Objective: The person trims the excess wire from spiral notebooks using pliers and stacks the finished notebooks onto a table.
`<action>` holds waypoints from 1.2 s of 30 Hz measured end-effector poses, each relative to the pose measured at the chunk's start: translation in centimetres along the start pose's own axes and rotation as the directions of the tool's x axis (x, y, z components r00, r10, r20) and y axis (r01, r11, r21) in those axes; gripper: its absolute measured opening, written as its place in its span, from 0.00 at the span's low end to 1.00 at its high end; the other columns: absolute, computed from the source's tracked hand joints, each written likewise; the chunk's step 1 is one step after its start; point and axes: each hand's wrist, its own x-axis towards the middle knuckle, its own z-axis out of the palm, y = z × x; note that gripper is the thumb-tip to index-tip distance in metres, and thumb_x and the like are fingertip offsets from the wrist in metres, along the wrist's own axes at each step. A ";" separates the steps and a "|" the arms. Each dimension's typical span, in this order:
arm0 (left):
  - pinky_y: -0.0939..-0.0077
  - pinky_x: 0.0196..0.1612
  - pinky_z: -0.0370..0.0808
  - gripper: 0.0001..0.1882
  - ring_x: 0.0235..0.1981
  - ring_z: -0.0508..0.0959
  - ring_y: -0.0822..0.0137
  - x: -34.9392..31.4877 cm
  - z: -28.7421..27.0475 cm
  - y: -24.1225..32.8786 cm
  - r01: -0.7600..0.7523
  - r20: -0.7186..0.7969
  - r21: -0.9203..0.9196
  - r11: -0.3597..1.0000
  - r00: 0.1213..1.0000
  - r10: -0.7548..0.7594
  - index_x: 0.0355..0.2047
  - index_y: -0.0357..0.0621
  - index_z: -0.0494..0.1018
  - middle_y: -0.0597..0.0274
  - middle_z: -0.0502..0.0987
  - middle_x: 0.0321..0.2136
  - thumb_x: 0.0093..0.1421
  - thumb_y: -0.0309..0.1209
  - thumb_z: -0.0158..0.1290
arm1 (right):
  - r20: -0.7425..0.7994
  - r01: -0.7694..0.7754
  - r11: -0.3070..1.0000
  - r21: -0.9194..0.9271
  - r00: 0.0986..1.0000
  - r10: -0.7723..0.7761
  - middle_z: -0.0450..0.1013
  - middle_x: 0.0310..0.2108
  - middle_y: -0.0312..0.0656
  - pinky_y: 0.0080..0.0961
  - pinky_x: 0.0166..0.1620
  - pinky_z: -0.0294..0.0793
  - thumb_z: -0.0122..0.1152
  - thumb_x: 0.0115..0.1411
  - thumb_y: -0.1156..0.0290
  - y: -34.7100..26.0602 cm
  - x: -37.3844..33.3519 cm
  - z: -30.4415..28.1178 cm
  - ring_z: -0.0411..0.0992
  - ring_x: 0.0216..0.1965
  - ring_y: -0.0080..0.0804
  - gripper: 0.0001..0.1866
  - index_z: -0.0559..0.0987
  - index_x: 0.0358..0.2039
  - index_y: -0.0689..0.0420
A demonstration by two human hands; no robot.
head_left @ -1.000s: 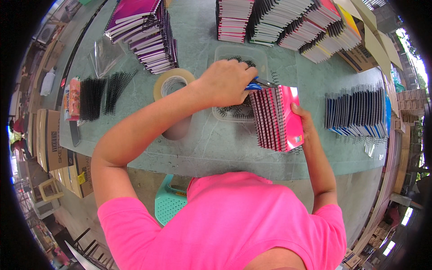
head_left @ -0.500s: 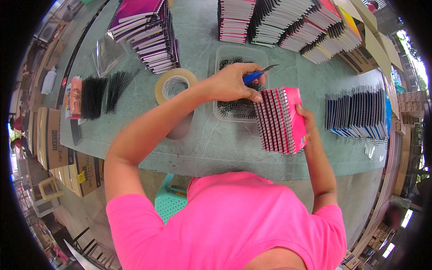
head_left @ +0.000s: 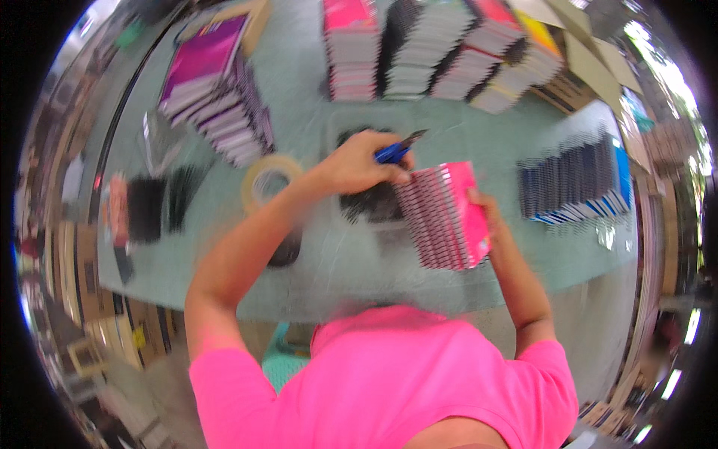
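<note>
A bundle of pink spiral notebooks (head_left: 471, 217) is held above the table, its rows of wire coils facing left. My right hand (head_left: 485, 213) is closed round the bundle's right side, thumb on the pink cover. Held in my left hand (head_left: 365, 165) are blue-handled pliers (head_left: 390, 153), their dark metal tip pointing up and right. The thumb and fingertips of that hand also touch the bundle's upper left corner. Beneath the left hand sits a clear plastic tub (head_left: 333, 126) with loose black wire coils (head_left: 366, 206), partly hidden by the hand.
Purple notebooks (head_left: 206, 63) are stacked at the far left, several other notebook stacks (head_left: 351, 67) at the back. Blue notebooks (head_left: 572, 183) stand at right, near an open carton (head_left: 565, 93). Left lie a tape roll (head_left: 254, 187) and black coils (head_left: 146, 209).
The view has shifted, so the table and its things sit lower and further left, with some blur. Both hands keep their hold on the pink notebooks and the pliers.
</note>
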 end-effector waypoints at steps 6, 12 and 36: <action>0.81 0.36 0.67 0.12 0.28 0.71 0.75 0.2 0.2 3.9 -0.073 -0.164 0.150 0.986 0.982 0.098 0.30 0.39 0.72 0.66 0.74 0.24 0.46 0.32 0.59 | 0.147 -0.010 0.998 0.058 0.989 0.001 0.70 0.42 0.49 0.36 0.48 0.68 0.59 0.50 0.62 -0.3 0.5 0.2 0.71 0.41 0.40 0.28 0.65 0.48 0.64; 0.76 0.33 0.70 0.16 0.25 0.73 0.66 -2.7 -1.4 -3.8 0.030 -0.159 0.696 0.717 0.981 0.114 0.36 0.38 0.69 0.60 0.73 0.24 0.52 0.38 0.52 | 0.111 0.153 0.972 0.180 0.978 -0.174 0.69 0.43 0.49 0.37 0.49 0.68 0.56 0.50 0.58 1.0 0.2 -1.9 0.70 0.42 0.41 0.27 0.68 0.46 0.64; 0.58 0.32 0.68 0.16 0.26 0.72 0.45 -3.7 3.8 3.4 -0.077 0.044 0.824 0.561 0.996 0.072 0.35 0.35 0.65 0.45 0.68 0.27 0.54 0.37 0.46 | 0.267 0.302 0.921 0.245 0.893 -0.363 0.71 0.41 0.48 0.37 0.45 0.71 0.61 0.45 0.55 2.1 -0.7 -4.4 0.71 0.39 0.40 0.31 0.70 0.45 0.63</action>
